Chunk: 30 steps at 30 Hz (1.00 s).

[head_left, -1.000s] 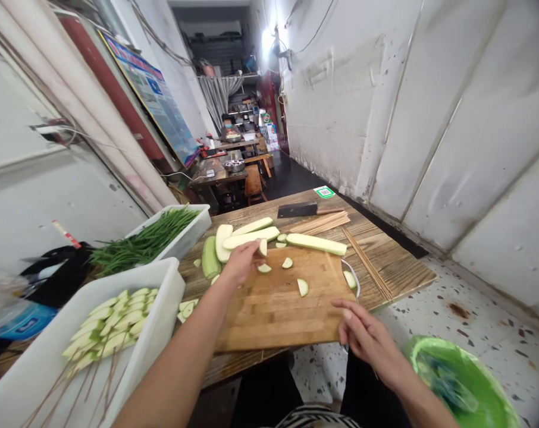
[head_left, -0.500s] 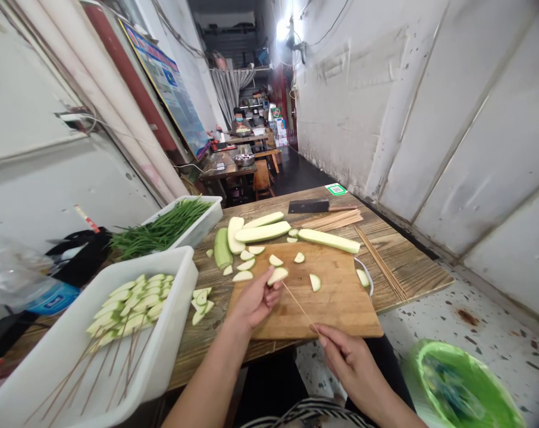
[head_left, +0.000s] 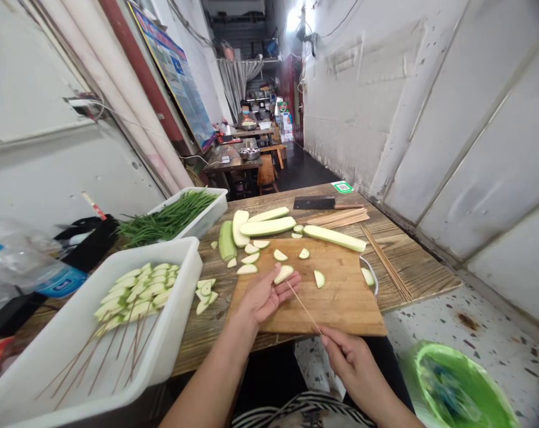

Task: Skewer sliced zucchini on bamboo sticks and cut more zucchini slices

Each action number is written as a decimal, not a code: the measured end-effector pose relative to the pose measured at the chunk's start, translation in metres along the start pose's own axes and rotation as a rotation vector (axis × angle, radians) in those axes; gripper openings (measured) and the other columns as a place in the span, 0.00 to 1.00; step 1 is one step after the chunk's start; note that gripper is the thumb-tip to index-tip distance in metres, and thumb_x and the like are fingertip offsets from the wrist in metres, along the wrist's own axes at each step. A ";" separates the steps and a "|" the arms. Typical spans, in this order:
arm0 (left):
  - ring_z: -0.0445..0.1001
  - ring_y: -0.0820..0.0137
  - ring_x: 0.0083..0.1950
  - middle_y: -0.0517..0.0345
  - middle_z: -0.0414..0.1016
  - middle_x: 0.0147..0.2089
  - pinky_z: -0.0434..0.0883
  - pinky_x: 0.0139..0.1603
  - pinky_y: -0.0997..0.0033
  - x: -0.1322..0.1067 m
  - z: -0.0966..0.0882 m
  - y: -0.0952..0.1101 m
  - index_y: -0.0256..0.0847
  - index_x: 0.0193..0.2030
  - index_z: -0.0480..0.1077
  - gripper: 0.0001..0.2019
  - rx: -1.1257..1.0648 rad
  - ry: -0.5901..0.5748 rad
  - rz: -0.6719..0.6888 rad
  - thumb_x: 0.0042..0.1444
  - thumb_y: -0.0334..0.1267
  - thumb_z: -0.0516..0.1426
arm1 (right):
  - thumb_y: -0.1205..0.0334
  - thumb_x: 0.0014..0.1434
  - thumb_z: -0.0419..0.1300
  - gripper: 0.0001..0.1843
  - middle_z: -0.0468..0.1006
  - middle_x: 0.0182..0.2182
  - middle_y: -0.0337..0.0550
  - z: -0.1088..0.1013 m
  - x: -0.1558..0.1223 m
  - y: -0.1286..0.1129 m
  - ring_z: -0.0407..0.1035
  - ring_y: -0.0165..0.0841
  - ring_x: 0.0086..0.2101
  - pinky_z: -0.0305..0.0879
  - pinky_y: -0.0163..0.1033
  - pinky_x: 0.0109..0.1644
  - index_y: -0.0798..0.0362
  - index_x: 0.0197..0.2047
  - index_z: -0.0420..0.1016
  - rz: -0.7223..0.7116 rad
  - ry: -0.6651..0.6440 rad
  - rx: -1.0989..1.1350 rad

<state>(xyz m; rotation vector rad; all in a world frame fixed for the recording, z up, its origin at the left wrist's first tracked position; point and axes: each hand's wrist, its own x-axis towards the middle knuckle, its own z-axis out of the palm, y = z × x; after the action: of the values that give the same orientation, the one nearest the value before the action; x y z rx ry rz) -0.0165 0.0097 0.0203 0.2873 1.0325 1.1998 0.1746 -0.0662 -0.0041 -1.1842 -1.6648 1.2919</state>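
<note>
My left hand is over the chopping board, its thumb against a half-round zucchini slice and its fingers stretched out under it. In my right hand a thin wooden skewer is pinched near its lower end. The skewer's tip meets the slice's lower edge; how deep it goes in I cannot tell. More cut slices lie on the board and at its left edge. Behind the board are long peeled zucchini pieces.
A white tub at left holds skewered slices. Behind it stands a tray of green chives. A cleaver and loose skewers lie on the table. A green bin is at lower right. Another person sits far back.
The fingers of my left hand have uncurled and spread out beneath the slice. My right hand keeps its pinch on the skewer. The whole view has shifted slightly.
</note>
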 end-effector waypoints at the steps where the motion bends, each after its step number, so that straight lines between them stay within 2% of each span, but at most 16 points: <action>1: 0.75 0.60 0.43 0.40 0.75 0.40 0.72 0.46 0.59 0.000 0.000 0.000 0.33 0.39 0.64 0.07 0.002 0.002 0.000 0.56 0.35 0.55 | 0.56 0.60 0.50 0.21 0.71 0.17 0.40 0.000 0.000 0.001 0.70 0.40 0.35 0.66 0.40 0.41 0.60 0.48 0.74 0.003 0.003 0.002; 6: 0.76 0.60 0.42 0.41 0.76 0.39 0.72 0.46 0.59 -0.001 0.002 0.000 0.33 0.38 0.64 0.08 0.007 -0.009 0.000 0.55 0.36 0.55 | 0.55 0.60 0.50 0.22 0.63 0.12 0.36 0.001 0.002 0.004 0.66 0.36 0.26 0.65 0.36 0.30 0.60 0.47 0.75 0.001 0.003 0.011; 12: 0.76 0.60 0.42 0.40 0.76 0.39 0.72 0.46 0.58 -0.003 0.003 0.000 0.32 0.37 0.64 0.08 -0.002 -0.011 0.006 0.54 0.35 0.56 | 0.53 0.60 0.50 0.22 0.57 0.13 0.33 0.002 0.001 0.006 0.57 0.31 0.20 0.56 0.32 0.22 0.59 0.47 0.75 0.044 -0.010 0.034; 20: 0.76 0.60 0.42 0.39 0.76 0.39 0.72 0.47 0.58 -0.007 0.006 0.001 0.30 0.38 0.66 0.08 0.001 -0.016 0.012 0.55 0.35 0.56 | 0.51 0.60 0.50 0.23 0.53 0.16 0.32 0.003 -0.001 0.010 0.46 0.26 0.18 0.47 0.31 0.19 0.58 0.47 0.74 0.061 -0.020 0.072; 25: 0.75 0.59 0.43 0.39 0.76 0.40 0.72 0.47 0.59 -0.007 0.006 0.001 0.30 0.37 0.66 0.09 0.006 -0.029 0.013 0.54 0.36 0.56 | 0.51 0.60 0.51 0.22 0.53 0.17 0.32 0.003 -0.002 0.012 0.46 0.26 0.19 0.48 0.31 0.20 0.58 0.47 0.74 0.046 -0.013 0.077; 30: 0.76 0.60 0.41 0.39 0.76 0.39 0.72 0.46 0.59 -0.009 0.007 0.001 0.31 0.37 0.65 0.08 0.008 -0.025 0.024 0.54 0.35 0.56 | 0.51 0.61 0.50 0.22 0.48 0.16 0.30 0.004 -0.001 0.014 0.44 0.25 0.18 0.43 0.31 0.18 0.59 0.46 0.73 0.055 -0.030 0.096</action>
<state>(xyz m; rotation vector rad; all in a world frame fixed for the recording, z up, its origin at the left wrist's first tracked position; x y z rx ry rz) -0.0118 0.0045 0.0296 0.3207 1.0146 1.2111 0.1741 -0.0673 -0.0185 -1.1653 -1.5825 1.4141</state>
